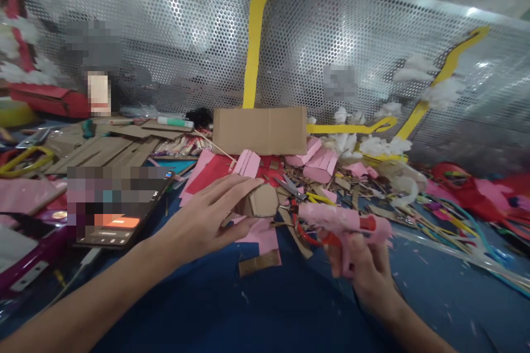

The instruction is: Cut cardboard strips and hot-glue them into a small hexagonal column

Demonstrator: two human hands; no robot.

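Observation:
My right hand (370, 270) is wrapped round the handle of a pink hot glue gun (331, 215). The gun points left, its dark nozzle close to the right edge of a small cardboard piece with angled corners (265, 201). My left hand (207, 218) grips that cardboard piece between thumb and fingers, and its far left side is hidden behind the fingers. Beneath lie pink paper (265, 234) and a loose cardboard strip (260, 263). Scissors (292, 187) with yellow handles rest just behind the nozzle.
A cardboard box (260, 131) stands at the back before a perforated metal panel (199, 22). Folded pink paper shapes (321, 162) and cardboard scraps lie to its right. At left are a phone (136, 204), cardboard strips (105, 151) and a glue stick (175, 122).

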